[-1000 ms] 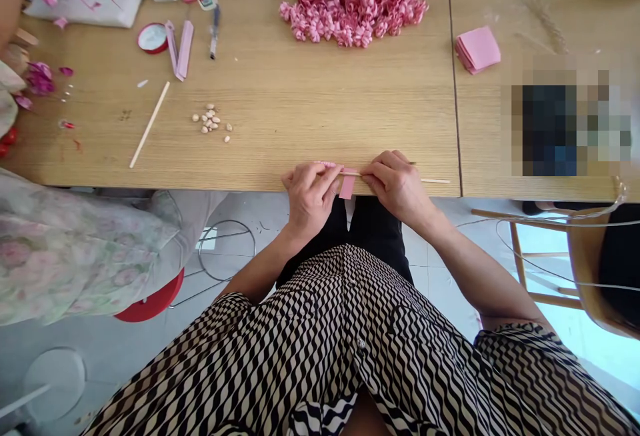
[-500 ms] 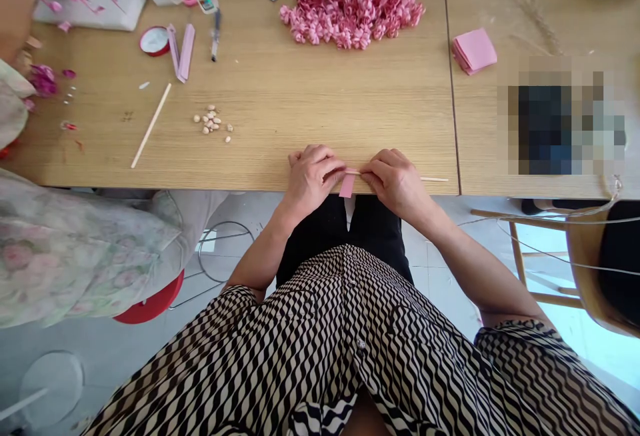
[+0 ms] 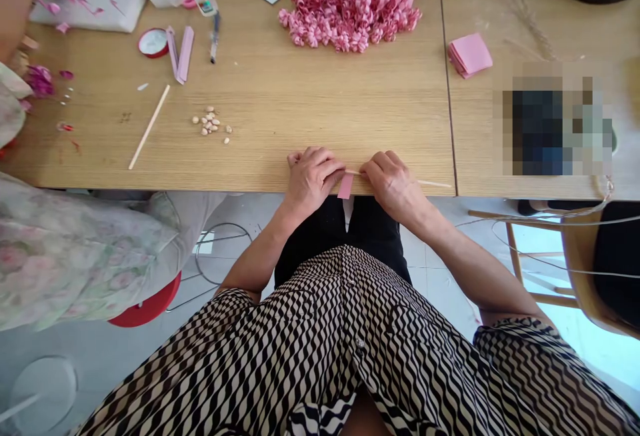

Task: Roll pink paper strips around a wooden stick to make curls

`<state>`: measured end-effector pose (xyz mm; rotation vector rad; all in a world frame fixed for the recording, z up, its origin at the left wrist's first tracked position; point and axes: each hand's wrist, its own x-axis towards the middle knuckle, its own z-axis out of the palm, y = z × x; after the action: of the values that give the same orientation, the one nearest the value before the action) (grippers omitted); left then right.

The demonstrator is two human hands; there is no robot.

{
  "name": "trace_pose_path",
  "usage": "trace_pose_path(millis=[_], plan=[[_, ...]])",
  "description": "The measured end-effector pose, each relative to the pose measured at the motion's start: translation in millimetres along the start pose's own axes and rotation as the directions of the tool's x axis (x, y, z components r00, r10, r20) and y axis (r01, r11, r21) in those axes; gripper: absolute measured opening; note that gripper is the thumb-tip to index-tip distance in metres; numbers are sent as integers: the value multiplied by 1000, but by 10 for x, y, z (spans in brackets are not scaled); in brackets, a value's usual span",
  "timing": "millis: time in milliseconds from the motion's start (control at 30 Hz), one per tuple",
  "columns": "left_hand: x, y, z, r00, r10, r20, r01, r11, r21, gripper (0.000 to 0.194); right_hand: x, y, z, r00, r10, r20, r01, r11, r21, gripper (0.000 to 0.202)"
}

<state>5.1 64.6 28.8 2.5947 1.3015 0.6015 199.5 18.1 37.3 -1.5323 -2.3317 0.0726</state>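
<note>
A thin wooden stick (image 3: 434,184) lies level along the table's front edge, its right end showing past my right hand (image 3: 393,179). The fingers of that hand are closed round the stick. My left hand (image 3: 314,173) pinches a pink paper strip (image 3: 345,187) at the stick's left part. Fingers cover that end, so how far the paper wraps round it cannot be seen. The strip's loose end hangs down toward me, just over the edge. A short gap between my hands shows bare stick.
Curled pink paper pieces (image 3: 350,9) are heaped at the back. A pink paper stack (image 3: 471,55) sits right of them. To the left are small beige nut-like pieces (image 3: 210,121), another stick (image 3: 149,128), a lilac stapler-like tool (image 3: 185,56) and a pen (image 3: 215,38). A person's sleeve (image 3: 30,243) is at far left.
The stick's right end has tipped slightly toward me, and my right hand has turned a little. My left hand keeps its pinch on the strip. The whole view has shifted slightly.
</note>
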Motion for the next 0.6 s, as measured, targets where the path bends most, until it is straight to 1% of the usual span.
trace_pose_path(millis=[267,500,600], plan=[[5,-7,9,1000,9,-8,-9,1000,5,27,-82,48,-3,999,19,-30,-18,1000,15,22],[-20,-15,29,996,21,-91,-26,999,-48,24,-126,43,-34,997,67,-38,-67,998,16,26],[-32,-37,30,994,12,-110,-21,997,-77,22,-134,37,-43,997,75,-32,-75,997,22,26]])
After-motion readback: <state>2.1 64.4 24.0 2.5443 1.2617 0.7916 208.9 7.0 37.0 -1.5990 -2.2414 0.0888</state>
